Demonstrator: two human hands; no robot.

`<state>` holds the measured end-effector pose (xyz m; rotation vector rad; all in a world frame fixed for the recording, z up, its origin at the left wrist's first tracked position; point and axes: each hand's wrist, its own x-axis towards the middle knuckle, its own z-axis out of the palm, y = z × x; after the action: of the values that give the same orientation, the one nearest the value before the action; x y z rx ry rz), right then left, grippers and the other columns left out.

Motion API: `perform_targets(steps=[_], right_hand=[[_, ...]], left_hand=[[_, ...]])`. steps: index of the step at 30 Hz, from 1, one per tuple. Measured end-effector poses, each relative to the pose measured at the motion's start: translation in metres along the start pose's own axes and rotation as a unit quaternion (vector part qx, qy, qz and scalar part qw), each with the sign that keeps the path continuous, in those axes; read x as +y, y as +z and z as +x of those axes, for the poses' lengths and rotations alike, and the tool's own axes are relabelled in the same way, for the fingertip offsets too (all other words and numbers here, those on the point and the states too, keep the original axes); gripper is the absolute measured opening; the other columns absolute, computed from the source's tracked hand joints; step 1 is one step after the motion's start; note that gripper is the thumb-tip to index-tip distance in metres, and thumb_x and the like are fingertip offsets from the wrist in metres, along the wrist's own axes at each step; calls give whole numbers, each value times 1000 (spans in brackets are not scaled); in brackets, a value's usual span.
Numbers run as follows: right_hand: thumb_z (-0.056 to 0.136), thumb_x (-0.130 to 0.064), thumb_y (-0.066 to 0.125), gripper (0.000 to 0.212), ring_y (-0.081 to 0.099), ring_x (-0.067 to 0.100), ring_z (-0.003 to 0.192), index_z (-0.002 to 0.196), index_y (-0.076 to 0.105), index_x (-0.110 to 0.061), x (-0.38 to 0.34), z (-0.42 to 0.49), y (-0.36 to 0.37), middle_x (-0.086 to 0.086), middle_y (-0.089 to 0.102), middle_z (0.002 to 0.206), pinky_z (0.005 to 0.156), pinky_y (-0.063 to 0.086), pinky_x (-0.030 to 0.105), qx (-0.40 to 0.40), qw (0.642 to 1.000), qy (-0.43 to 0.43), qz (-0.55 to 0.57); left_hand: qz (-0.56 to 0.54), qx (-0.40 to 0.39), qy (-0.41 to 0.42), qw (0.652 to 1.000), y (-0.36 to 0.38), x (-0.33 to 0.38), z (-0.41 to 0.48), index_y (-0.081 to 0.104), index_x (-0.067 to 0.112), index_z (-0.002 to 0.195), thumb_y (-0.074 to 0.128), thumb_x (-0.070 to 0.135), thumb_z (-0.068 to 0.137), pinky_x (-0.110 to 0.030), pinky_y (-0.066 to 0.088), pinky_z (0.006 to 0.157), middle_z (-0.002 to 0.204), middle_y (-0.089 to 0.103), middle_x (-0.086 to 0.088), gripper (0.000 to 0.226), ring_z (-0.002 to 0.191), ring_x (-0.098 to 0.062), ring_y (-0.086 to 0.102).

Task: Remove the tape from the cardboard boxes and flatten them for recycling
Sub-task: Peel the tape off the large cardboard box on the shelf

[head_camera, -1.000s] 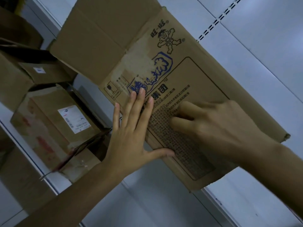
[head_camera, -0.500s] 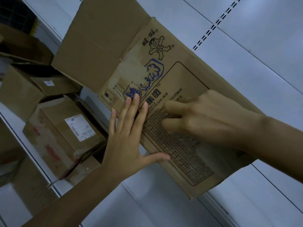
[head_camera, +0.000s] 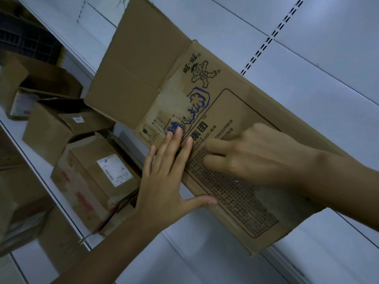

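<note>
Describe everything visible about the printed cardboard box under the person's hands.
The printed cardboard box is brown corrugated card, pressed nearly flat against the white floor and lying diagonally. Its upper face carries a black cartoon figure, blue lettering, and a framed block of fine black text. A pale scuffed patch lies near the blue print. A plain flap extends at the upper left. The left hand lies flat with fingers spread on its near edge; the right hand presses its knuckles into the text panel.

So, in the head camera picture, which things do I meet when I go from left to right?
Box with the white label → left hand → right hand, both hands pressed on the printed cardboard box.
</note>
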<state>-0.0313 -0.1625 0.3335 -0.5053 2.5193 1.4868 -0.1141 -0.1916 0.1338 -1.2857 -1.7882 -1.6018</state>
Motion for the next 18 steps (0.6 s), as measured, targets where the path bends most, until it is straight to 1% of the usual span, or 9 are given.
perform_targets(steps=[1, 3, 6, 7, 9, 11, 13, 16, 18], right_hand=[[85, -13, 32, 25, 37, 16, 44, 86, 57, -11, 1, -1, 0, 4, 54, 79, 43, 20, 23, 16, 1000, 1, 10], [84, -14, 34, 25, 44, 18, 45, 81, 58, -11, 1, -7, 2, 4, 55, 77, 42, 20, 22, 2, 1000, 3, 8], [89, -14, 52, 11, 52, 21, 61, 81, 58, -11, -3, -17, 4, 5, 56, 78, 46, 33, 29, 24, 999, 23, -9], [89, -17, 57, 11, 53, 22, 65, 81, 58, -10, -8, -21, 6, 6, 56, 79, 51, 37, 31, 56, 996, 61, -14], [90, -26, 61, 18, 51, 25, 70, 81, 59, -10, -27, -31, 12, 8, 57, 81, 57, 37, 35, 135, 968, 213, -20], [87, -33, 66, 24, 49, 27, 77, 81, 64, -10, -62, -33, 21, 9, 60, 85, 63, 33, 36, 197, 895, 399, 6], [81, -36, 72, 25, 50, 27, 93, 86, 70, -11, -101, -22, 31, 9, 65, 98, 73, 33, 36, 244, 801, 544, 49], [75, -35, 76, 29, 49, 27, 113, 94, 73, -13, -134, 13, 40, 13, 63, 116, 89, 34, 39, 285, 683, 668, 76], [76, -33, 76, 28, 48, 29, 118, 95, 74, -13, -138, 34, 43, 14, 62, 119, 93, 35, 41, 306, 627, 714, 66]], left_hand=[[2, -6, 5, 1000, -1, -3, 0, 21, 14, 150, 48, 83, 67, -49, 13, 117, 159, 14, -6, 111, 148, -20, 10], [18, -19, 21, 999, -4, -8, -1, 16, 17, 151, 46, 82, 70, -50, 14, 116, 160, 12, -6, 108, 148, -19, 8], [47, -28, 54, 997, -10, -14, 3, 14, 19, 151, 42, 83, 73, -54, 15, 115, 160, 11, -9, 105, 148, -22, 9], [59, -30, 75, 995, -13, -15, 7, 15, 20, 151, 42, 84, 72, -55, 14, 115, 159, 11, -11, 106, 148, -24, 9], [82, -43, 128, 987, -20, -17, 22, 15, 20, 151, 43, 87, 68, -57, 11, 116, 159, 10, -14, 110, 148, -27, 7], [90, -60, 167, 980, -25, -20, 37, 15, 20, 151, 42, 90, 64, -58, 7, 116, 158, 6, -16, 115, 148, -29, 4], [93, -71, 182, 976, -25, -22, 44, 12, 19, 151, 41, 91, 63, -59, 3, 116, 158, 3, -18, 117, 148, -30, 0], [76, -59, 186, 978, -19, -21, 42, 12, 17, 150, 42, 88, 67, -58, -2, 115, 156, 1, -19, 113, 147, -30, -3], [62, -40, 187, 980, -16, -20, 39, 15, 16, 149, 39, 85, 73, -60, 0, 115, 155, 3, -20, 105, 146, -30, -1]])
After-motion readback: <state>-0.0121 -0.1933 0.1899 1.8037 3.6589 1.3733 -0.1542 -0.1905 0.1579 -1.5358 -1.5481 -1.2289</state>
